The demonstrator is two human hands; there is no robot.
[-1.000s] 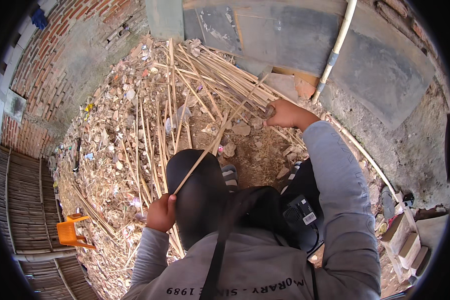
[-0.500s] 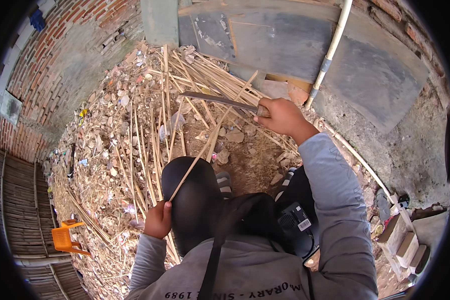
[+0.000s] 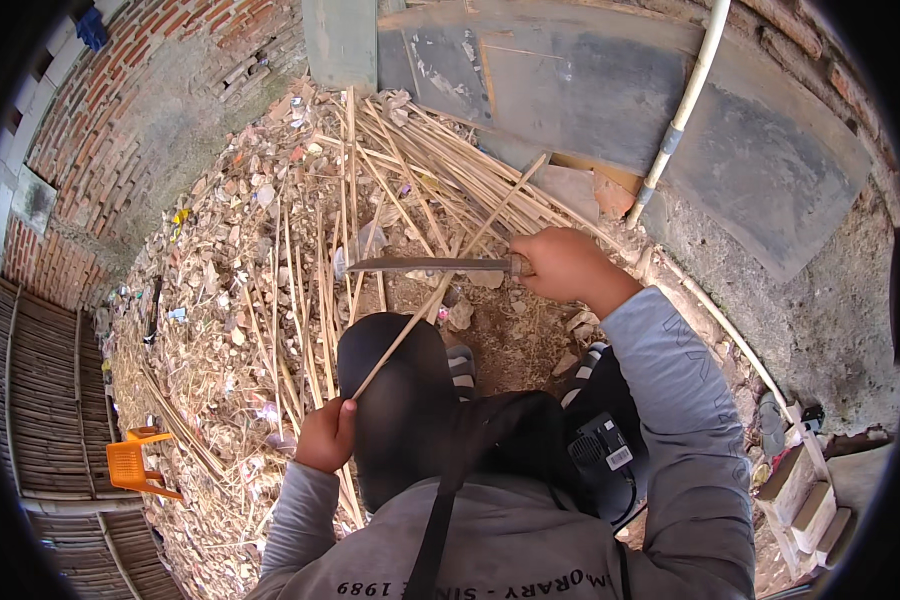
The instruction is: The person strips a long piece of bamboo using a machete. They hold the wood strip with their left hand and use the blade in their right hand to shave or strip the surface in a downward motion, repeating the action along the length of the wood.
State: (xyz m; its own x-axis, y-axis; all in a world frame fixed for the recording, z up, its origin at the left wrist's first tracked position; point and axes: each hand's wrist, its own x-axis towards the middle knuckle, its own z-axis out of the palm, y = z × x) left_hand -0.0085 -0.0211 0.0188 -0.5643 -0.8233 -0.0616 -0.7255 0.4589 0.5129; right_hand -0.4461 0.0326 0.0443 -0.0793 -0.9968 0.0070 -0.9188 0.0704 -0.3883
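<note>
My left hand (image 3: 325,437) is closed round the near end of a long split bamboo strip (image 3: 406,332), which slants up and away to the right across my black-clad knee (image 3: 395,362). My right hand (image 3: 567,265) grips the short handle of a machete (image 3: 435,264). Its long dark blade points left and lies across the strip beyond the knee; whether it touches the strip I cannot tell. Several more bamboo strips (image 3: 322,285) are on the rubble ahead and to the left, and a thicker pile (image 3: 450,165) reaches toward the wall.
Stones and litter (image 3: 205,290) cover the ground. An orange plastic chair (image 3: 128,464) stands at the left by a woven bamboo wall (image 3: 45,400). A pale pipe (image 3: 682,115) leans at the grey panels (image 3: 590,85) ahead. Wooden pieces (image 3: 810,515) are at the right.
The machete has come nearer to me along the bamboo strip and its blade is now almost level. My left hand still holds the strip's near end. The whole view has shifted slightly.
</note>
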